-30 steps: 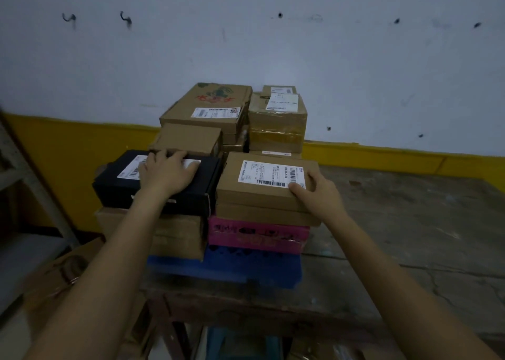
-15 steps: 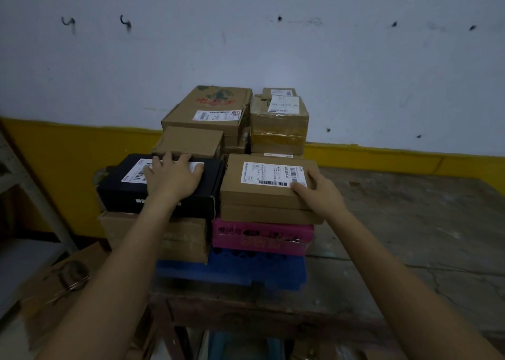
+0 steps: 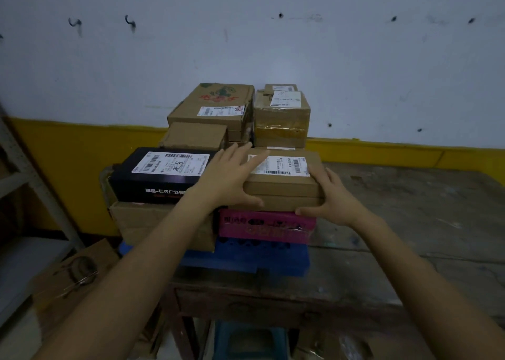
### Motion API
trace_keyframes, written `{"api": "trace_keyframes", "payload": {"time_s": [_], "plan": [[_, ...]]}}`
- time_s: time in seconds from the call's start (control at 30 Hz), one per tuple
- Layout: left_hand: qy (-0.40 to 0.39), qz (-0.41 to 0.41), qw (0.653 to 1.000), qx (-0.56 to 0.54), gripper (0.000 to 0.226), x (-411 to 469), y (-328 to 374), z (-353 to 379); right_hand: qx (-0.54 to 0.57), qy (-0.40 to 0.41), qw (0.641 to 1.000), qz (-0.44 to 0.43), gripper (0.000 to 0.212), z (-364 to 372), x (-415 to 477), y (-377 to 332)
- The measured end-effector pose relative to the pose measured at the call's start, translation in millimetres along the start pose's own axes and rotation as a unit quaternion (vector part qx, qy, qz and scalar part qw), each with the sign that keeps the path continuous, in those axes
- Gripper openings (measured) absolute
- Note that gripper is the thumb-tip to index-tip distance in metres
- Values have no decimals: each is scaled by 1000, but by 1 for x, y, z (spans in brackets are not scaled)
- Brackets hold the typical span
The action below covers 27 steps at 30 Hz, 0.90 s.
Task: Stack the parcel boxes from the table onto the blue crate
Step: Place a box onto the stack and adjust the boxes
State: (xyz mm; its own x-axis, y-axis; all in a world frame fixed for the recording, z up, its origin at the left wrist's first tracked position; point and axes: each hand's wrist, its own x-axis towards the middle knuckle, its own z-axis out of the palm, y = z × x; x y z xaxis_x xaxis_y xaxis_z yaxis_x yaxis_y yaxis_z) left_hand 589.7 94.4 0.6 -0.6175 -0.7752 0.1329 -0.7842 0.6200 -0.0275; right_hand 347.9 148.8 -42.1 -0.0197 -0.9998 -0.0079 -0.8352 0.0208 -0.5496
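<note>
Left hand (image 3: 226, 180) and right hand (image 3: 334, 195) clasp the brown box (image 3: 284, 188) (fingers spread on top, thumbs along its front) atop the pink box (image 3: 266, 227).

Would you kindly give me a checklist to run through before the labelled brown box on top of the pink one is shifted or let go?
1. Two-handed hold on the brown box: ok. The left hand is at its left end and the right hand at its right end, with thumbs at its front lower edge.
2. Brown box lying flat on the pink box: ok.
3. Gap to the black box: cannot tell; the left hand hides it.
4. Blue crate under the stack: ok; it sits on the table.
5. Brown box's label facing up: ok.
</note>
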Motion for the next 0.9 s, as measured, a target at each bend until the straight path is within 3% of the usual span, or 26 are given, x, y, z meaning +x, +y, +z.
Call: {"api": "trace_keyframes", "payload": {"time_s": [0.2, 0.67, 0.9], "plan": [[-98, -44, 990, 96, 118, 11, 4, 12, -57, -17, 998, 3, 116, 6, -13, -1], [-78, -68, 984, 148, 105, 22, 11, 17, -90, 53, 995, 3, 91, 12, -8, 0], [-95, -81, 980, 157, 107, 28, 14, 14, -78, 39, 996, -12, 87, 4, -6, 4]]}}
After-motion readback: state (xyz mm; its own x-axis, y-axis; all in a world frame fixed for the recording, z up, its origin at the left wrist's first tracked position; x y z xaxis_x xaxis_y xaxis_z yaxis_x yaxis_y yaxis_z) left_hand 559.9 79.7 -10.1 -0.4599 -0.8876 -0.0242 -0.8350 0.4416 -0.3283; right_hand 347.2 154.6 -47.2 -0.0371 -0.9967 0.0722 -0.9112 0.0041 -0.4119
